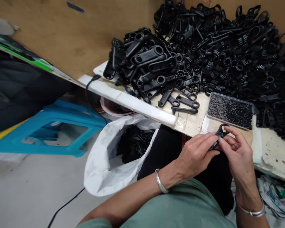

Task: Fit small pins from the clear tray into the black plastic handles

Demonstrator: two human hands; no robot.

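Observation:
Both my hands meet just in front of the table edge, pinching one small black plastic part (220, 133). My left hand (196, 155) grips its lower end with closed fingers. My right hand (235, 151) holds the upper end between thumb and fingertips. A silver bangle sits on each wrist. Just beyond the part stands a clear tray of tiny black pieces (230, 110). Behind it, a big heap of black plastic arms and rings (204, 53) covers the worn white table (192, 122).
An open white bag (104, 164) holding more black parts stands on the floor at my left knee. A blue plastic stool (49, 126) lies further left. A black cable (90, 85) hangs over the table edge. Brown board walls the back.

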